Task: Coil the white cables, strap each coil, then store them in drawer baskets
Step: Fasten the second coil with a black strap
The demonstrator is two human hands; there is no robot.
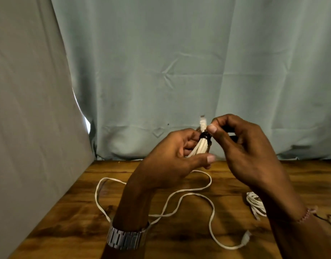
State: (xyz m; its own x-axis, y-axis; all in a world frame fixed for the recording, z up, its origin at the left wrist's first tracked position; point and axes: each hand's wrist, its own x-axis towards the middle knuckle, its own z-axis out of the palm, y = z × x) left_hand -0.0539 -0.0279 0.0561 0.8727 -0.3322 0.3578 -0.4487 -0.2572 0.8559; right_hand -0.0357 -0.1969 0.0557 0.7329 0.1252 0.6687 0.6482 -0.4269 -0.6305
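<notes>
My left hand [172, 156] was raised above the brown wooden surface [71, 227], its fingers [187, 136] curled round the gathered bundle of white cable [202, 146], which stood roughly upright between both hands. The left thumb [204, 158] lay extended across the front of the bundle, lower down. A white connector end [202, 121] stuck up above the bundle.

My right hand [241, 146] was held just beside the left, at the same height. Its thumb and forefinger [213, 128] were pinched together on the narrow black strap [204, 136] wrapped round the upper part of the bundle. The remaining right fingers were bent inward; a dark length showed beneath them, but I could not tell whether it was the loose end of the strap.

On the surface below, a second loose white cable [179, 195] lay in open, wandering loops, ending in a white plug [246, 237] near the front. My left wrist, bearing a silver metal link watch [126, 238], crossed over part of it. To the right, partly hidden behind my right forearm, lay a small coiled bunch of white cable [254, 202]. A thin beaded bracelet [306, 214] sat on my right wrist. Pale grey-green cloth [179, 62] hung behind the surface.
</notes>
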